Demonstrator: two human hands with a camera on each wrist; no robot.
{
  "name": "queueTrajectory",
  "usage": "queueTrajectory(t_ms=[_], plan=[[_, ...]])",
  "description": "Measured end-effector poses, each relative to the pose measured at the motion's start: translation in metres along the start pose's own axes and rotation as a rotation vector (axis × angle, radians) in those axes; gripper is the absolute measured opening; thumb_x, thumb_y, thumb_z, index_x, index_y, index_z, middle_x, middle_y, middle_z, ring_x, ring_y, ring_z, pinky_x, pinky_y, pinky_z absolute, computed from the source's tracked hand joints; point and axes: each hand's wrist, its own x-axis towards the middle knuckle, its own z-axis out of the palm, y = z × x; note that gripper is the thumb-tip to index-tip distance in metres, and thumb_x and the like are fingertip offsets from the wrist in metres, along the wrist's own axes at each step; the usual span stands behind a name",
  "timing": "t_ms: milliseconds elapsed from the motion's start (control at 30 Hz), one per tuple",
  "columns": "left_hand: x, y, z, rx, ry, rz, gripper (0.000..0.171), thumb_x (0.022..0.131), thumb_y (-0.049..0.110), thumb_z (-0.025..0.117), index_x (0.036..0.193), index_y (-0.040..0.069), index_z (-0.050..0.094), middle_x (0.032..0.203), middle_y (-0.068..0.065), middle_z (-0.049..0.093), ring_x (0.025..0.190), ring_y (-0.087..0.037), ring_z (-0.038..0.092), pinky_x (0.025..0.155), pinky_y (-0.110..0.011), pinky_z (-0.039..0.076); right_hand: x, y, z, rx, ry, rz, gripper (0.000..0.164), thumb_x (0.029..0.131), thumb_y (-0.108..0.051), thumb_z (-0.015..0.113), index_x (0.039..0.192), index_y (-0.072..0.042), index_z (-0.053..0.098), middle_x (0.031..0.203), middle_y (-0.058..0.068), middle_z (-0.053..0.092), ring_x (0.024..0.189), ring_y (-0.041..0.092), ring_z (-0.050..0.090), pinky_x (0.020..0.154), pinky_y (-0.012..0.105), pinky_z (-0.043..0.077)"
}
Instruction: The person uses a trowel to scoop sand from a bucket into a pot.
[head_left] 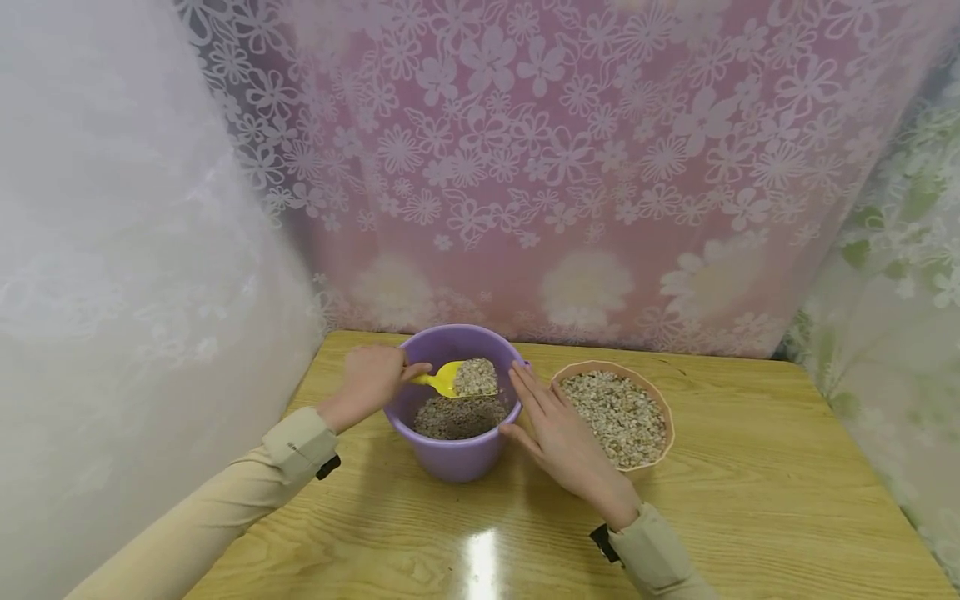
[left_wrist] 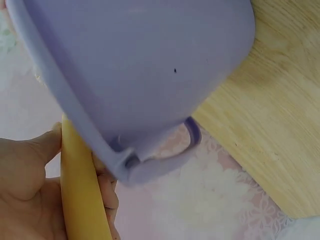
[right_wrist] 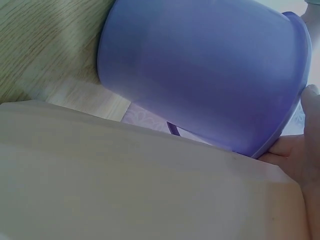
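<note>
My left hand [head_left: 369, 382] grips the handle of a yellow scoop [head_left: 444, 379] over the purple bucket [head_left: 459, 457]. Pale grit-like pebbles [head_left: 476, 377] fill the scoop's blade. Darker, coarse grains [head_left: 459, 418] lie inside the bucket below it. In the left wrist view, thumb and fingers wrap the yellow handle [left_wrist: 82, 185] beside the bucket's rim. With fingers mostly straight, my right hand [head_left: 562, 437] rests at the bucket's right rim; the right wrist view shows its thumb and fingers touching that rim. A peach-coloured bowl [head_left: 670, 417] of pale pebbles stands just right of this hand.
Everything stands on a wood-grain table [head_left: 757, 483], the bucket and bowl near its back edge. A pink floral curtain [head_left: 525, 208] hangs behind, with a white sheet [head_left: 135, 250] at left and a green-patterned one [head_left: 900, 275] at right.
</note>
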Motion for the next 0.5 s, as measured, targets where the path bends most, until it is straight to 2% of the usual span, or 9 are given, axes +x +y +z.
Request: queueTrajectory(t_ms=[233,400,500], plan=[[-0.01,-0.01,-0.009,-0.065,-0.001,-0.004,0.059,0.098,0.05,0.061,0.052,0.018,0.042,0.049,0.006,0.03,0.047,-0.01,0.022,0.047,-0.025,0.016,-0.002,0.0,0.0,0.0,0.014,-0.007,0.073,0.107,-0.048,0.045,0.161,-0.006,0.019,0.168,0.011,0.017,0.153,0.027,0.022,0.121,0.053,0.019],[-0.017,-0.013,-0.013,-0.074,-0.009,-0.008,0.053,0.098,0.049,0.062,0.056,0.017,0.055,0.049,0.006,0.04,0.048,-0.01,0.024,0.049,-0.025,0.018,-0.001,0.001,0.002,-0.016,0.019,-0.014,0.074,0.107,-0.049,0.044,0.161,-0.006,0.019,0.169,0.01,0.017,0.154,0.026,0.022,0.122,0.053,0.018],[-0.02,-0.013,-0.014,-0.064,-0.016,-0.009,0.053,0.098,0.05,0.062,0.056,0.018,0.057,0.05,0.006,0.042,0.049,-0.011,0.026,0.05,-0.025,0.019,-0.001,0.001,0.001,-0.03,0.026,-0.021,0.074,0.107,-0.049,0.044,0.161,-0.005,0.02,0.168,0.011,0.018,0.153,0.027,0.023,0.121,0.054,0.019]])
